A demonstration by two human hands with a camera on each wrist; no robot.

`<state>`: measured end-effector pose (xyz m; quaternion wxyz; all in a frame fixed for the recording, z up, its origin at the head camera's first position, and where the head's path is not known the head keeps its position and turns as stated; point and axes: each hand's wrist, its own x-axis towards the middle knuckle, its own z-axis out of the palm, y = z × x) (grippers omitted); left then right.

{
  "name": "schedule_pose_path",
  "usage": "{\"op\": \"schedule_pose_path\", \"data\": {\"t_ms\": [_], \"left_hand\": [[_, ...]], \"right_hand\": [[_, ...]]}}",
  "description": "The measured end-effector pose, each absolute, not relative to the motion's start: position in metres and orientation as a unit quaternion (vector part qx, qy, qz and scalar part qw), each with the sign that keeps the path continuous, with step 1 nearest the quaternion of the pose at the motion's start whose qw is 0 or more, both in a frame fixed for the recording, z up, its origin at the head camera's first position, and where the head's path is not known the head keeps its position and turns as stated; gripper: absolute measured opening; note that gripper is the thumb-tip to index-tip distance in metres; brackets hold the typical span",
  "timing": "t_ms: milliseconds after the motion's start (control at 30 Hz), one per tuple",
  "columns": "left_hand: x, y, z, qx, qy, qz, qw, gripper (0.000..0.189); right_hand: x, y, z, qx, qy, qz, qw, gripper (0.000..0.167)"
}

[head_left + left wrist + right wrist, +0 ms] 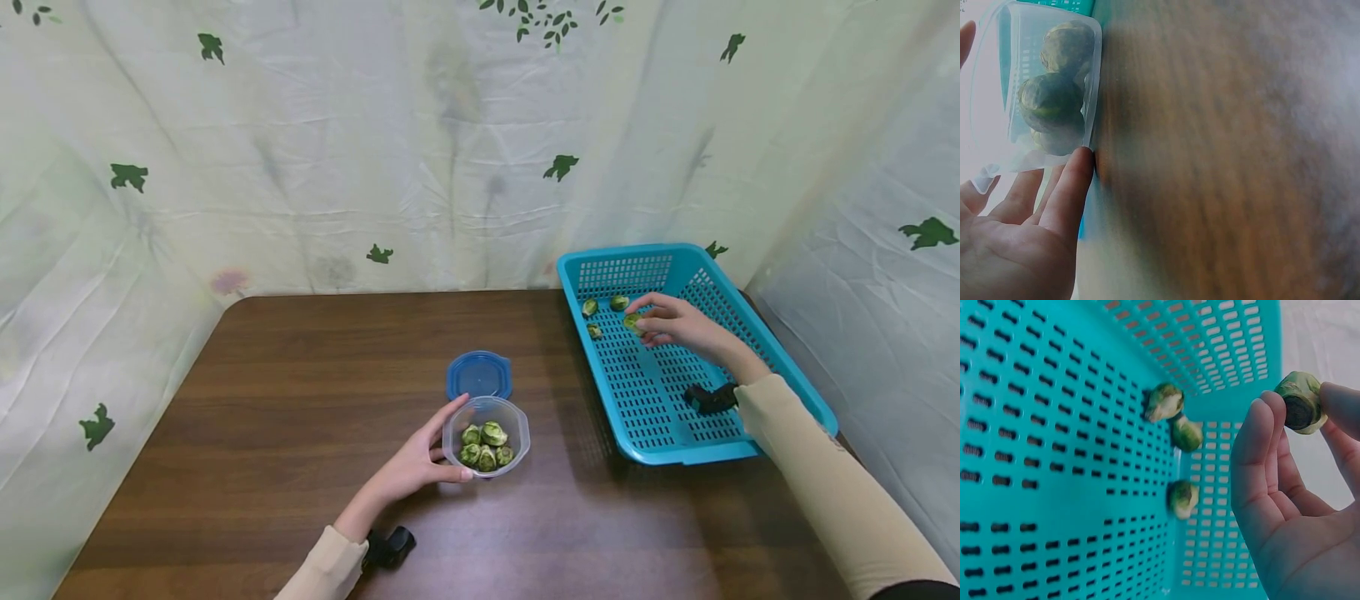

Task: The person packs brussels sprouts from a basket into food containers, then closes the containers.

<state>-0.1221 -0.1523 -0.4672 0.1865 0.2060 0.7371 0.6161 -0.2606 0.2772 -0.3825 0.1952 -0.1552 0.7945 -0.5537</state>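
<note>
My right hand (678, 327) is over the blue basket (626, 450), pinching a Brussels sprout (1300, 403) between thumb and fingertips. Three more Brussels sprouts (1184, 499) lie on the basket floor by its wall. On the table, my left hand (416, 462) holds a clear plastic container (522, 433) from its left side, thumb near the front and index finger along the back. Several Brussels sprouts (486, 458) sit inside that container. In the left wrist view, fingertips (1079, 165) touch the container's wall close to the tabletop.
A blue lid (480, 375) lies on the brown wooden table (315, 375) just behind the container. The basket occupies the table's right side, its walls rising around the right hand. White cloth with green leaf prints (420, 167) hangs behind and at both sides.
</note>
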Motion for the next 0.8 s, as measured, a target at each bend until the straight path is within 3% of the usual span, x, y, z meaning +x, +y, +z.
{"op": "schedule_pose_path", "data": {"t_ms": [800], "left_hand": [[-0.121, -0.153, -0.466, 0.205, 0.738, 0.615, 0.188, 0.094]], "right_hand": [[-0.236, 0.231, -0.365, -0.223, 0.772, -0.562, 0.195, 0.026]]}}
